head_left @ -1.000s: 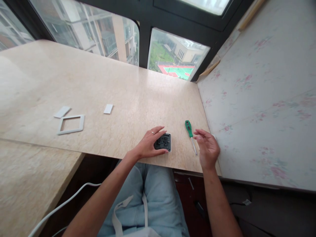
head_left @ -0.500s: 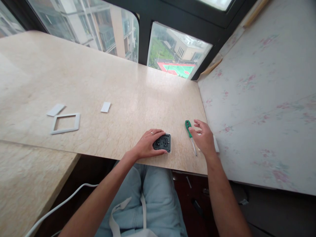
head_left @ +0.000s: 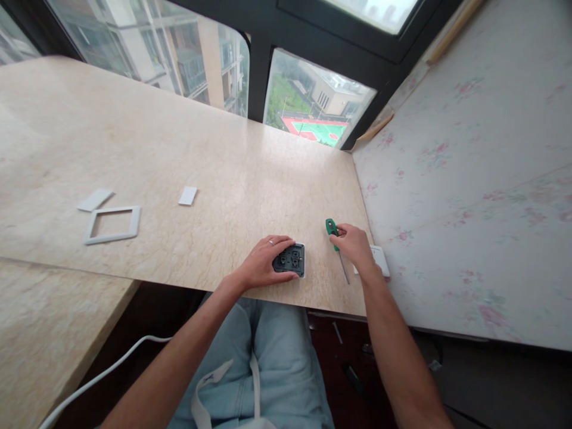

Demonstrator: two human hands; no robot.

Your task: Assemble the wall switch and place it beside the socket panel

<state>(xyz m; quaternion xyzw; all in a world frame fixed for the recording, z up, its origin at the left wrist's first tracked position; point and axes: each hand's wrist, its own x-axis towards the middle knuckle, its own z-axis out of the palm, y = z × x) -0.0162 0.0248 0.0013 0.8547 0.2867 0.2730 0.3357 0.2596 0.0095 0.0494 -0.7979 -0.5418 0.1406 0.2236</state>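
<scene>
My left hand (head_left: 264, 261) grips a small square wall switch (head_left: 290, 260) with a dark inner face and a light edge, thumb along the near side and fingers along the far side. The switch rests on the stone counter near its front edge. To the right, my right hand (head_left: 354, 245) has thumb and fingers closed round the green handle of a screwdriver (head_left: 331, 229). The screwdriver's metal shaft points toward me, apart from the switch. Partly behind my right wrist lies a white plate-like piece (head_left: 381, 262).
On the left of the counter (head_left: 214, 155) lie a white rectangular frame (head_left: 134, 223), a white flat panel (head_left: 95, 199) and a smaller white panel (head_left: 188, 195). A flowered wall (head_left: 447, 238) bounds the right side; windows stand behind. A white cable (head_left: 102, 370) hangs at lower left.
My right hand has closed on the screwdriver's handle, where before its fingers were apart beside it. My left hand keeps hold of the switch. The view has shifted slightly.
</scene>
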